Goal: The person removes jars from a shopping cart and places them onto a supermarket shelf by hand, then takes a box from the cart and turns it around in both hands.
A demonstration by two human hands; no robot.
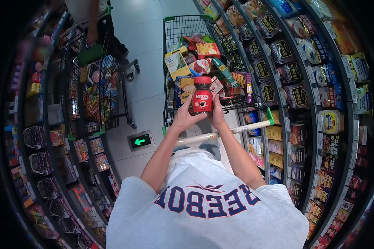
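Observation:
Between my two hands is a coffee jar (202, 96) with a red lid and a red Nescafé label, held upright over the near end of the shopping cart. My left hand (185, 114) wraps the jar's left side, thumb across its lower front. On the opposite side, my right hand (216, 113) grips it with the fingers mostly hidden behind. Beneath and beyond the jar, the cart (167, 31) is heaped with groceries, among them a yellow box (177, 63), a green box (225, 71) and a purple box (242, 85). The cart's pale handle (232, 131) passes below my forearms.
Shelves of packaged food (295, 70) run close along the right, with more shelves (41, 157) on the left. A second loaded cart (96, 93) stands at the left, a person (87, 16) beside it. A green arrow sign (140, 141) is set in the tiled floor (143, 79).

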